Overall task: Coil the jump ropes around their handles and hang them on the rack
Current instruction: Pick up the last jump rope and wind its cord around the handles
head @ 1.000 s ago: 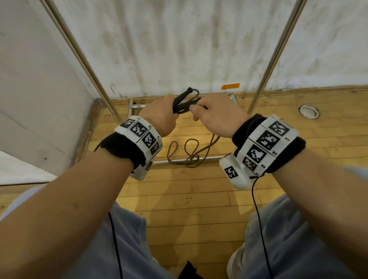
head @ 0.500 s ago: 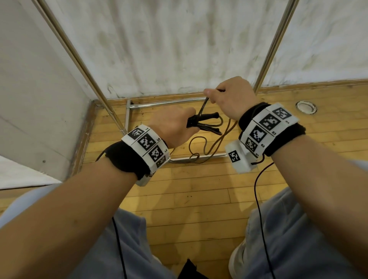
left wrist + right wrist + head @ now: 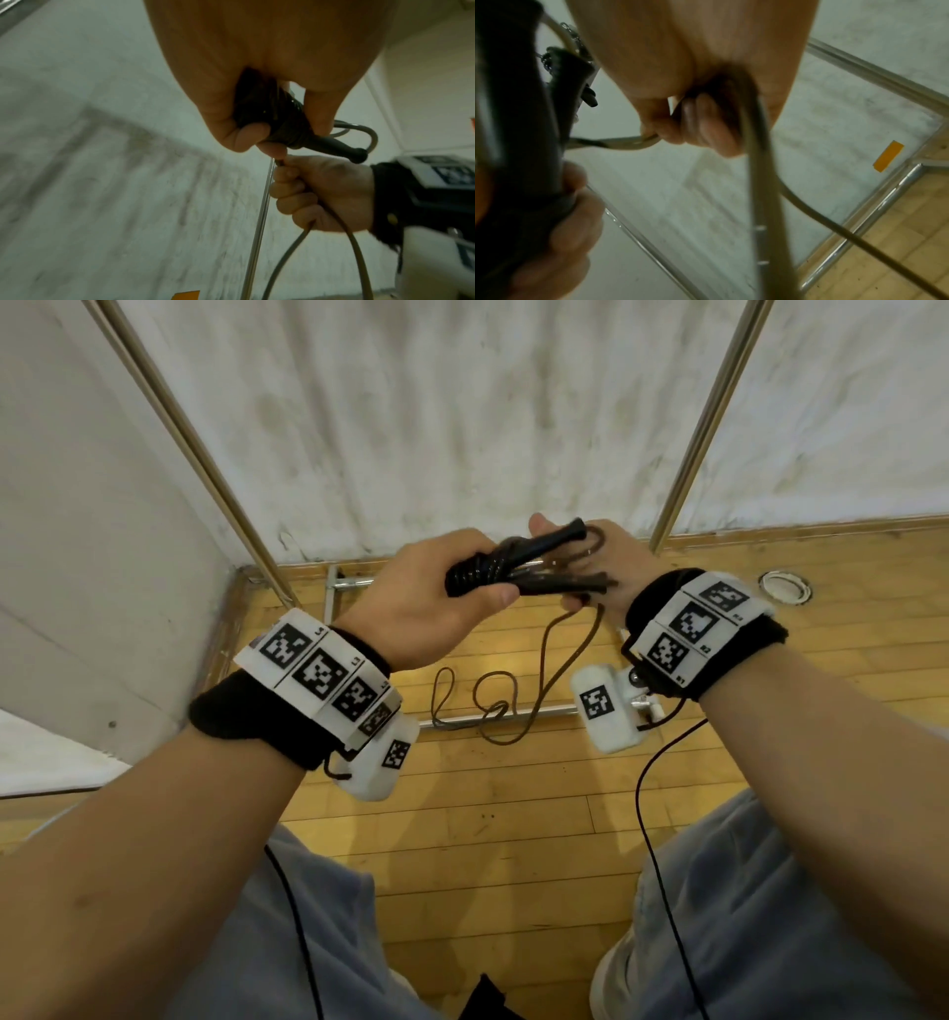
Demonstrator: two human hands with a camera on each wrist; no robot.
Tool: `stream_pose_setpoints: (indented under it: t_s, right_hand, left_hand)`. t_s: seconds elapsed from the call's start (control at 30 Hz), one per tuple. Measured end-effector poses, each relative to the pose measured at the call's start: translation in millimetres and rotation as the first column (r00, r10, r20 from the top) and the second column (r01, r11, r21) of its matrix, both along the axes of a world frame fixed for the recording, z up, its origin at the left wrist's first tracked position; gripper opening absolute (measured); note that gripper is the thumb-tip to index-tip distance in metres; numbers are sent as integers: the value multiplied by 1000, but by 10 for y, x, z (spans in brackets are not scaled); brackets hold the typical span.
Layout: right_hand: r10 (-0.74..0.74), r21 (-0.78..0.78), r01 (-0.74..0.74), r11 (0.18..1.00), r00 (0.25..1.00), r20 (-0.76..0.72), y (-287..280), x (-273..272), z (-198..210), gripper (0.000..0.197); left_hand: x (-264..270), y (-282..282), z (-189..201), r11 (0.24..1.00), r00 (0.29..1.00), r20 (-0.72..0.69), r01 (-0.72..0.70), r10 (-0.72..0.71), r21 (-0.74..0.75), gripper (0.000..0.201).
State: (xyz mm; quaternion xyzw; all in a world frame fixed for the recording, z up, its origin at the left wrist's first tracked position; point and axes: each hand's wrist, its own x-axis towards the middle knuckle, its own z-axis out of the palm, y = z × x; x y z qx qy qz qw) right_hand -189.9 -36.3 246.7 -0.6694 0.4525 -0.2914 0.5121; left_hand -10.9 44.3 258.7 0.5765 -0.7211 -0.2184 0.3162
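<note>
My left hand (image 3: 441, 593) grips the two black jump-rope handles (image 3: 518, 564) held together, with several turns of brown rope wound round them. In the left wrist view the handles (image 3: 295, 130) stick out of my fist toward the right. My right hand (image 3: 606, 572), just right of the handle tips, holds the rope (image 3: 754, 142) in curled fingers and pinches a loop near the handles. The loose rope (image 3: 544, 680) hangs from both hands and lies in loops on the wooden floor. The metal rack's uprights (image 3: 693, 439) stand against the wall behind my hands.
The rack's low rails (image 3: 462, 721) run across the floor under the rope. A second upright (image 3: 205, 454) leans at the left by the wall corner. A round floor fitting (image 3: 784, 587) sits at the right. An orange tape mark (image 3: 888, 156) is on the wall. My knees are below.
My right hand has come down from above the handles to beside their tips, laying another turn of rope. My left hand has risen slightly with the handles. Less rope lies on the floor.
</note>
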Motion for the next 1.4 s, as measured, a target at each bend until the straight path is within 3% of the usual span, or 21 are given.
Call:
stream_pose_setpoints:
  t_s: [0.1, 0.23, 0.37, 0.5, 0.63, 0.77, 0.87, 0.93, 0.97, 1.03, 1.1, 1.17, 1.3, 1.4]
  right_hand:
    - [-7, 92, -1, 996, 997, 83, 45, 97, -68, 26]
    - [21, 38, -27, 999, 987, 160, 103, 216, -153, 26]
    - [-33, -232, 27, 972, 999, -23, 180, 339, -209, 30]
    - [-50, -413, -32, 910, 981, -186, 262, 392, -217, 25]
    - [-28, -461, -102, 881, 963, -268, 263, 365, -213, 21]
    - [-269, -584, -63, 809, 844, -464, 100, 264, -217, 24]
    - [-374, -595, 19, 803, 794, -480, 54, 286, -234, 24]
    - [-413, -602, 99, 792, 813, -410, 90, 349, -251, 20]
    - [-360, -535, 138, 833, 870, -336, 106, 368, -261, 17]
    - [-102, -202, 78, 976, 989, -109, 160, 393, -270, 11]
    - [84, 20, -85, 996, 996, 37, 226, 384, -254, 9]
    - [146, -22, -146, 989, 989, -24, 230, 373, -251, 13]
    - [68, -121, -76, 990, 996, -65, 260, 405, -246, 20]
    - [7, -269, -49, 962, 988, -154, 318, 422, -284, 13]
  left_hand:
    - [-33, -20, 43, 996, 990, -114, -81, 78, -25, 14]
    - [-56, -70, 80, 984, 962, -222, -173, 162, -34, 21]
    - [-42, -138, 44, 960, 933, -238, -281, 271, -6, 26]
    - [-15, -188, 22, 930, 906, -228, -367, 357, -3, 32]
    - [-1, -181, 63, 941, 921, -214, -337, 326, -16, 31]
    - [-61, -155, 63, 965, 951, -179, -260, 251, -26, 27]
    - [-170, -145, 42, 979, 970, -141, -202, 198, -13, 27]
    - [-237, -134, 53, 984, 972, -160, -175, 171, -11, 27]
    - [-253, -134, 65, 985, 971, -176, -169, 164, -16, 26]
    - [-232, -143, 105, 983, 964, -206, -181, 171, -31, 22]
    - [-137, -163, 149, 974, 946, -248, -223, 209, -30, 21]
    - [-2, -192, 171, 966, 932, -268, -259, 245, -18, 22]
    - [165, -227, 126, 952, 936, -205, -302, 287, -46, 22]
    - [240, -244, 73, 931, 933, -114, -353, 342, -91, 26]
